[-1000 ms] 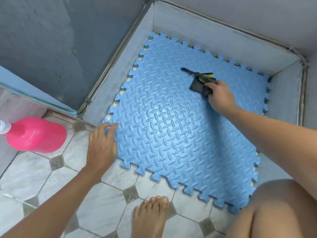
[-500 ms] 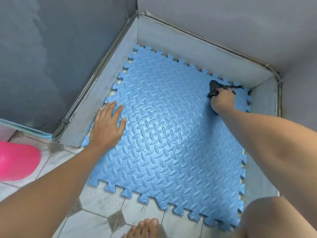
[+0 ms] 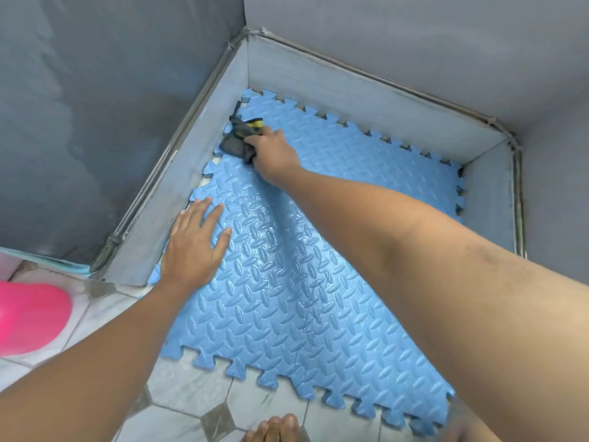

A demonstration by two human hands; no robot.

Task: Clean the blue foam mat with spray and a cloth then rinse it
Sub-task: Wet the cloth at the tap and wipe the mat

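The blue foam mat [image 3: 318, 282] with interlocking edges lies flat on the floor, its far part inside a low grey-walled corner. Its surface glistens wet. My right hand [image 3: 274, 151] reaches across to the mat's far left corner and grips a dark cloth [image 3: 237, 143] with a yellow patch, pressed onto the mat. My left hand [image 3: 194, 247] rests flat on the mat's left edge with fingers spread. A pink spray bottle [image 3: 28, 317] lies at the left edge of the view, only its body showing.
A low grey curb [image 3: 178, 186] borders the mat on the left, back and right, with dark grey walls behind. White and grey floor tiles [image 3: 191, 393] lie in front. My bare toes [image 3: 274, 429] show at the bottom edge.
My right hand has swept the cloth from the mat's far right corner across to the far left corner. My left hand stays pressed on the left edge.
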